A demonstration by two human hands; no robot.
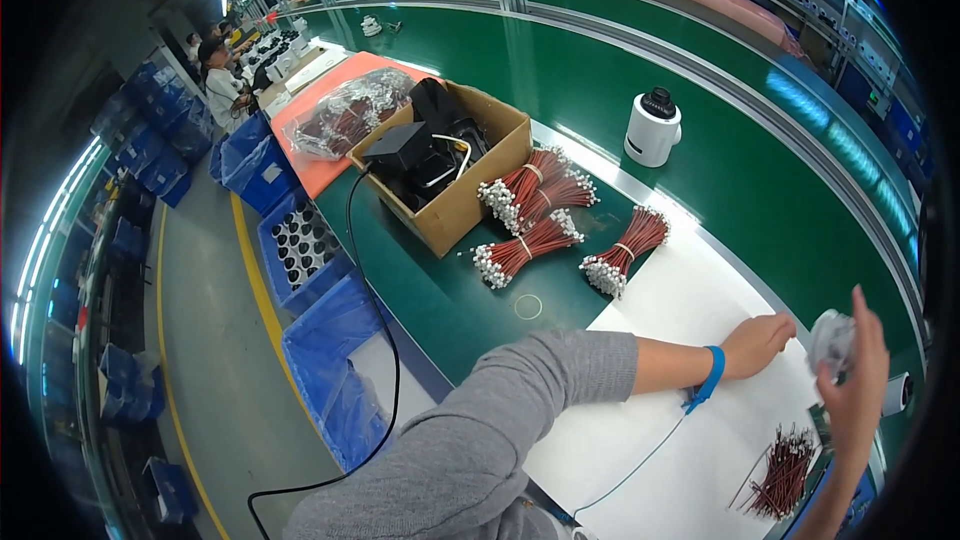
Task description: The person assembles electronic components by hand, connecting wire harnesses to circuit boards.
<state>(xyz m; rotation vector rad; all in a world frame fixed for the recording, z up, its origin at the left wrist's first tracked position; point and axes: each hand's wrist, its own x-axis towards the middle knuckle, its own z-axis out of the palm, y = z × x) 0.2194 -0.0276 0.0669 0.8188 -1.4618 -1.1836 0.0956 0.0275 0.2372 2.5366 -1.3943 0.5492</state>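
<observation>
My left hand, with a blue wrist strap on its wrist, hovers over the white sheet at the right, its fingers curled together; whether anything is in them is hidden. Beside it, my right hand pinches a small translucent whitish piece between thumb and raised fingers; its exact kind is blurred. Below the hands, a loose heap of dark red wires with pale ends lies on the sheet. Nearer the middle sit bundles of red wires with white connectors, tied with bands.
A cardboard box of black parts stands mid-table, with bagged wires behind it. A white cylindrical device stands on the green belt, another white one behind my right hand. Blue crates line the left side. A cord hangs from my strap.
</observation>
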